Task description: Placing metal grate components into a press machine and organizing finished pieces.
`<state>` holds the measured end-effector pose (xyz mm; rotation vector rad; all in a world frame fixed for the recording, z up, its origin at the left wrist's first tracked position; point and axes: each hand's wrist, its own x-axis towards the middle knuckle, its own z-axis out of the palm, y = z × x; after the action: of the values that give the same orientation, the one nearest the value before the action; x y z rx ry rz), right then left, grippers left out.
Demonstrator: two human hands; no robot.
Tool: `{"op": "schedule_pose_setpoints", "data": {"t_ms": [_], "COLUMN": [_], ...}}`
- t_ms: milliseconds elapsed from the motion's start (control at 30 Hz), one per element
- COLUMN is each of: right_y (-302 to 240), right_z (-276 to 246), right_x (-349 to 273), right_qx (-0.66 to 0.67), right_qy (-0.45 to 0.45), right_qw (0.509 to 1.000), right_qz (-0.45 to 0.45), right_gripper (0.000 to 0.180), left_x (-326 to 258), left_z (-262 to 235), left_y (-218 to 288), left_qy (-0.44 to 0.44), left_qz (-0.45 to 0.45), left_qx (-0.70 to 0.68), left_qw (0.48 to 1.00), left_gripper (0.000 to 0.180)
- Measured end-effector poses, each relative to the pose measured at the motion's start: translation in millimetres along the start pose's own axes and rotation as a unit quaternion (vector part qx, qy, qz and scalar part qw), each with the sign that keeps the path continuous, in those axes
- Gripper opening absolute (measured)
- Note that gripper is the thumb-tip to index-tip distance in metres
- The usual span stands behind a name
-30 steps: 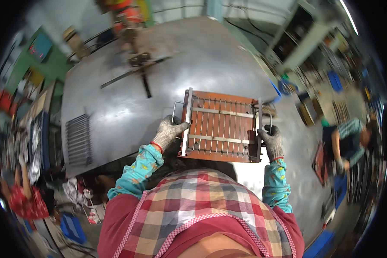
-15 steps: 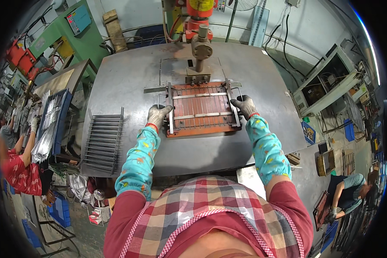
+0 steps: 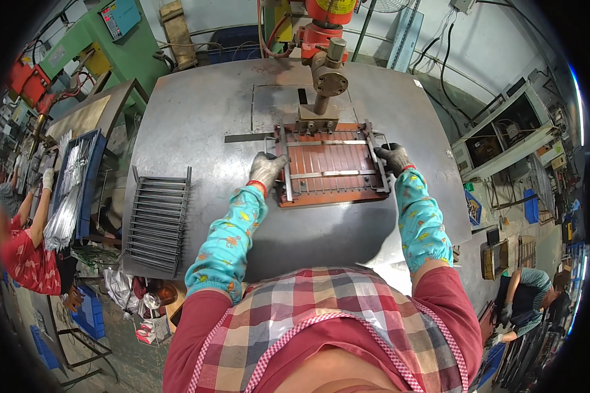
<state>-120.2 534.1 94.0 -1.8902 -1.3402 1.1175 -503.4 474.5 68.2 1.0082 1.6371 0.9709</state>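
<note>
A reddish-brown board (image 3: 337,196) lies on the steel table, carrying a metal jig frame (image 3: 286,171) with side bars and a row of thin wires (image 3: 334,157) crossed by two flat strips (image 3: 337,174). My left hand (image 3: 269,169), in a grey glove, is closed at the frame's left side by a wire handle. On the opposite side, my right hand (image 3: 393,158) is closed at the right handle; its fingertips are partly hidden. The press head's block (image 3: 318,118) hangs over the board's far edge; whether it touches the wires I cannot tell.
A stack of wire racks (image 3: 157,223) lies on the table (image 3: 203,118) at left. Beyond it stands a blue bin (image 3: 88,190) of silvery rods, with a person in red (image 3: 29,255) beside it. Another person (image 3: 528,298) works at far right, near a metal cabinet (image 3: 505,131).
The board and jig, with both my hands on them, have shifted slightly right under the press head. The whole view has also swung a little.
</note>
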Motion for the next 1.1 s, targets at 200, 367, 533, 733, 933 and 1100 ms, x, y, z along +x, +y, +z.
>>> {"op": "schedule_pose_setpoints", "data": {"t_ms": [200, 367, 533, 733, 933, 1100], "right_y": [8.8, 4.0, -1.6, -18.2, -7.5, -40.8], "right_z": [-7.5, -4.5, -2.7, 4.4, 54.1, 76.4], "right_x": [1.5, -2.0, -7.2, -15.3, -5.1, -32.5], "right_qx": [-0.001, 0.01, -0.005, -0.012, -0.071, -0.058], "right_qy": [0.023, 0.012, 0.022, 0.025, 0.013, -0.007], "right_qw": [1.0, 1.0, 1.0, 0.999, 0.997, 0.998], "right_qz": [0.003, 0.002, 0.007, 0.028, -0.008, -0.022], "right_gripper": [0.051, 0.05, 0.051, 0.05, 0.055, 0.058], "left_x": [-14.8, -8.4, -5.3, 8.1, -9.3, -3.1], "left_z": [5.5, 6.1, 7.4, 0.5, -58.7, -91.7], "left_y": [25.7, 14.1, 11.1, -12.3, 3.0, -6.5], "left_qy": [-0.022, -0.008, -0.009, -0.009, -0.018, -0.017], "left_qz": [-0.037, -0.027, -0.038, -0.017, -0.029, -0.013], "left_qx": [0.018, 0.021, 0.015, 0.004, -0.05, -0.02], "left_qw": [0.999, 0.999, 0.999, 1.0, 0.998, 1.0], "left_gripper": [0.056, 0.055, 0.056, 0.056, 0.038, 0.035]}}
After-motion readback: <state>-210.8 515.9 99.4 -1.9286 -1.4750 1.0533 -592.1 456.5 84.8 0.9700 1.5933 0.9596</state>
